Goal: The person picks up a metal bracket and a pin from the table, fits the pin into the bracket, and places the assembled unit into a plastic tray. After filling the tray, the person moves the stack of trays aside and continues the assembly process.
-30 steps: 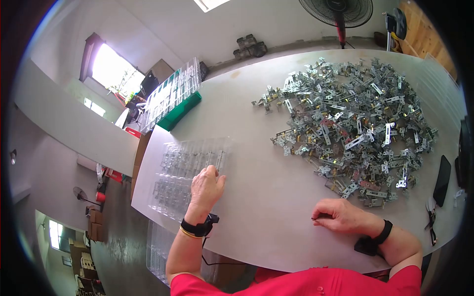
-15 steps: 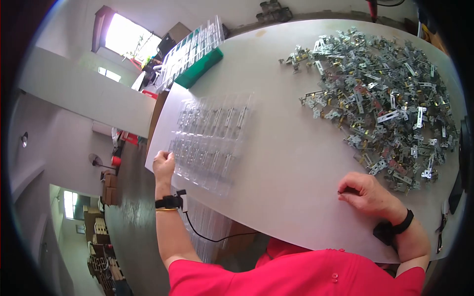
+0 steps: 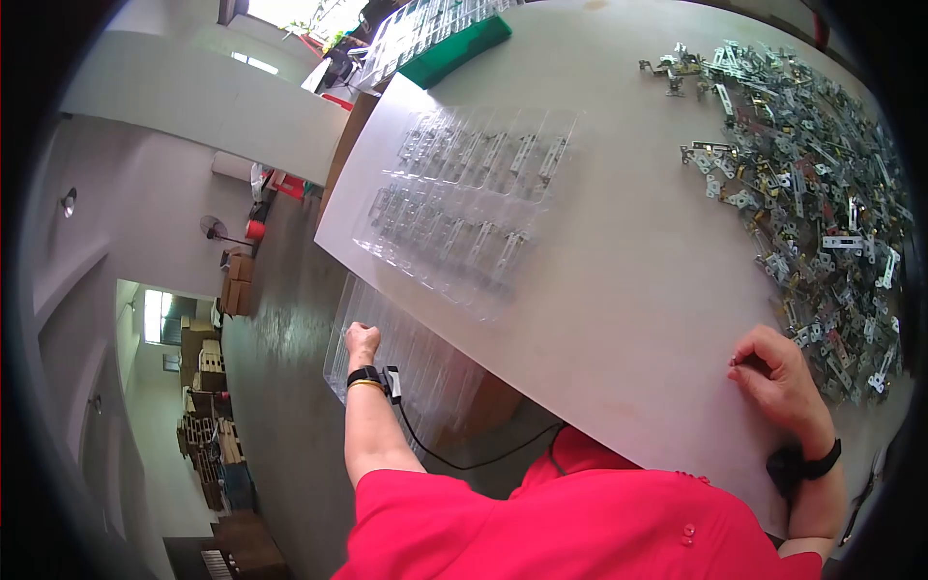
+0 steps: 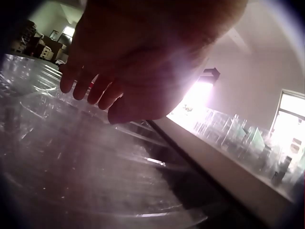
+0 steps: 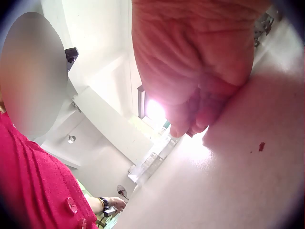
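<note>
My left hand [image 3: 362, 338] is over a stack of clear plastic trays [image 3: 338, 365] beside and below the table edge. In the left wrist view its fingers [image 4: 97, 90] hang loosely bent above the clear plastic [image 4: 86, 157], with nothing seen in them. My right hand [image 3: 773, 372] rests on the table by the pile of metal hinge-like parts [image 3: 802, 184]. Its thumb and forefinger meet at a tiny dark piece [image 5: 190, 134], mostly hidden by the fingertips. On the table's left side lies a clear tray [image 3: 483, 290] with metal parts in rows of compartments.
A green box [image 3: 454, 53] with clear trays on top stands at the far left corner. The table edge [image 3: 435, 329] runs diagonally past my left arm. A black cable [image 3: 464, 468] trails from the left wrist. Pliers [image 3: 860, 503] lie at the right.
My left hand has left the filled tray, passing over the table's left edge to the stack below. My right hand stays beside the pile. The head view has turned left and down.
</note>
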